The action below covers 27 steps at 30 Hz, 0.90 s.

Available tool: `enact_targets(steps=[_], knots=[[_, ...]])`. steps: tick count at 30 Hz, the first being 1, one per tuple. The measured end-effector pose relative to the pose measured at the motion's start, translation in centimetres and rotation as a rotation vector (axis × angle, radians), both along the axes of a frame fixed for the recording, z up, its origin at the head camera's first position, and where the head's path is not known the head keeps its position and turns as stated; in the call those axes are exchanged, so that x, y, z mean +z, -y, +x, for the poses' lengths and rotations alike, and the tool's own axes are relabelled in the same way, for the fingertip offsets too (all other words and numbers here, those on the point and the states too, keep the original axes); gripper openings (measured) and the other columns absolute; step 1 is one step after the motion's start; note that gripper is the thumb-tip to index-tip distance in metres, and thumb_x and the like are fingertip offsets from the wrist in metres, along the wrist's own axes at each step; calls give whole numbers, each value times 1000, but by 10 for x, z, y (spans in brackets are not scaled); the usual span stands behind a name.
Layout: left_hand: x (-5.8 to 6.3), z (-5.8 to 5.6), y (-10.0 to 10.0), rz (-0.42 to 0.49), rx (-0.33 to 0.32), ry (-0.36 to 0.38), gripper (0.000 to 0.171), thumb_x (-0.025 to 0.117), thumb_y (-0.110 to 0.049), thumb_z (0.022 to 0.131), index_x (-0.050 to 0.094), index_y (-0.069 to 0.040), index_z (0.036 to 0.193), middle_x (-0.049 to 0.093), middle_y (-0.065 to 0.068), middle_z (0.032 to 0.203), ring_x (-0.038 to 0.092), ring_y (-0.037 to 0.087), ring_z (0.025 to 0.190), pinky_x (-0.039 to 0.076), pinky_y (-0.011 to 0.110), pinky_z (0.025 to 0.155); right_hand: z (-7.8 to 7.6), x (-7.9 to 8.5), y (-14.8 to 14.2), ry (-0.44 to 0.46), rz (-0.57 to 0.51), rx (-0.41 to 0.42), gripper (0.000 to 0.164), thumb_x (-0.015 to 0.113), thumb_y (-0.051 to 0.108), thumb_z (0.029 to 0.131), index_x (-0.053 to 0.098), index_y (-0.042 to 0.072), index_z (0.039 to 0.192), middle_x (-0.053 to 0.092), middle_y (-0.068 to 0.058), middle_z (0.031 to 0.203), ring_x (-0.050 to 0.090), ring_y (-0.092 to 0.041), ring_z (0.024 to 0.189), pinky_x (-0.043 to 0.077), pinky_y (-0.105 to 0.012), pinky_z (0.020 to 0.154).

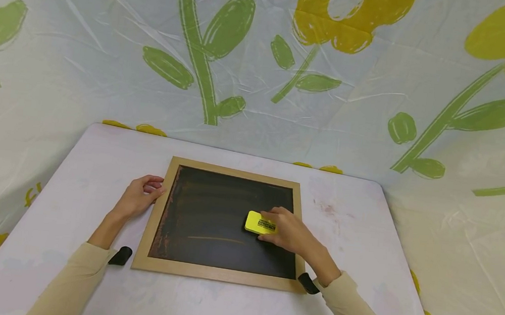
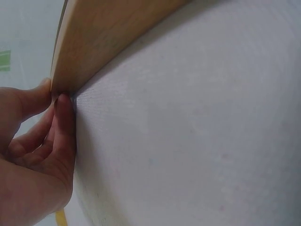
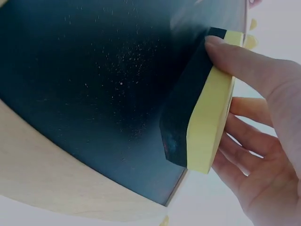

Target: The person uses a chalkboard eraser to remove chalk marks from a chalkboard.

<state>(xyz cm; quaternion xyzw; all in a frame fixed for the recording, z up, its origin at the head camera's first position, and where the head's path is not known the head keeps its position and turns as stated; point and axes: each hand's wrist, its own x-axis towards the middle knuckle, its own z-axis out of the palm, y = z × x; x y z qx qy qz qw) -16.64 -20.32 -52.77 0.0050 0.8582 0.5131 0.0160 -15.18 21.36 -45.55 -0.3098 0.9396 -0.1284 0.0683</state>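
Note:
A small chalkboard (image 1: pixel 211 209) in a light wooden frame lies on the white table. My left hand (image 1: pixel 139 197) pinches the left side of that frame, and the left wrist view shows the thumb and a finger (image 2: pixel 64 127) at its wooden edge (image 2: pixel 108 33). Over the right part of the board, my right hand (image 1: pixel 291 231) grips a yellow eraser (image 1: pixel 253 221) by its sides. From the right wrist, the eraser's black felt (image 3: pixel 188 103) faces the dark surface, where pale specks of dust lie. A faint orange-brown chalk line (image 1: pixel 214 239) crosses the lower middle of the board.
The white table (image 1: pixel 237 313) extends around the board on every side, with faint reddish smudges to the right. Behind it hangs a white cloth (image 1: pixel 254 137) with yellow flowers and green leaves. Black bands (image 1: pixel 120 256) show at both wrists.

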Motion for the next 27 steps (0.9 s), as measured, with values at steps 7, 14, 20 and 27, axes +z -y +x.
enact_targets(steps=[7,14,20,27], knots=[[0,0,1,-10,3,13,42,65,-14,103,55,10,135,63,25,115,64,31,97,52,18,68,8,2,-2,3,-12,-30,61,89,34,82,69,1,129,68,-17,121,64,-27,102,57,-42,87],[0,0,3,-16,7,30,42,65,-15,103,55,9,136,63,25,116,63,33,99,51,18,69,18,4,-5,-5,-8,-39,61,90,33,80,69,1,128,68,-16,121,64,-26,101,57,-41,85],[-1,-1,2,-10,3,25,41,64,-14,103,55,10,135,63,25,116,64,33,98,51,18,68,27,5,-10,9,-3,-51,61,90,32,80,68,2,129,67,-17,122,65,-27,101,58,-42,85],[0,-2,2,4,1,31,43,65,-15,103,54,10,136,62,25,116,63,32,97,52,18,68,38,8,-16,10,12,-47,61,91,31,79,69,2,128,68,-16,119,64,-26,99,58,-41,84]])
